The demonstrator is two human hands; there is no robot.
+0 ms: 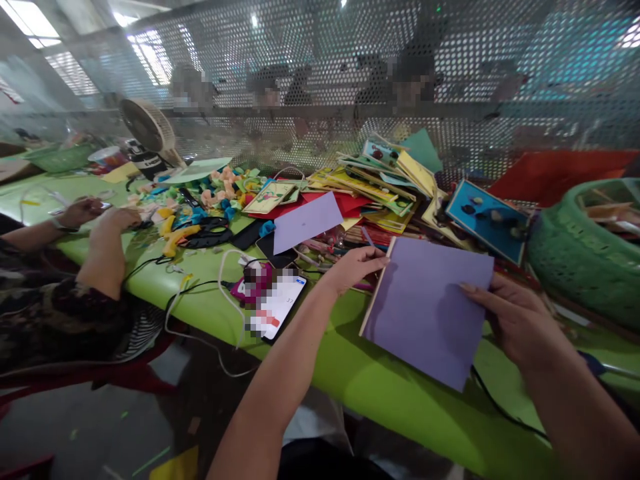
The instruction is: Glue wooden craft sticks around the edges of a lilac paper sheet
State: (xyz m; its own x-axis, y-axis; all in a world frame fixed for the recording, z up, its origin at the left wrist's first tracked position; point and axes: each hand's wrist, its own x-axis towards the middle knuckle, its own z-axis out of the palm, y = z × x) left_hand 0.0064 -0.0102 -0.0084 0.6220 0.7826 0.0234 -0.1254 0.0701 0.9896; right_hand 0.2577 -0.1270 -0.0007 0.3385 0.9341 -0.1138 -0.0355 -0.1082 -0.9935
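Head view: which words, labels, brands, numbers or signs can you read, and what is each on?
"37": on the lit phone screen; other marks there are pixelated or too small.
Pale lettering on the black item by the fan: too small to read surely.
Purple card in both hands: no text visible.

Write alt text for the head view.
A person's left hand and right hand hold a purple sheet by opposite edges over a green table. Beyond it lies a pile of colorful cards, with a lit phone to the left and a green basket to the right.
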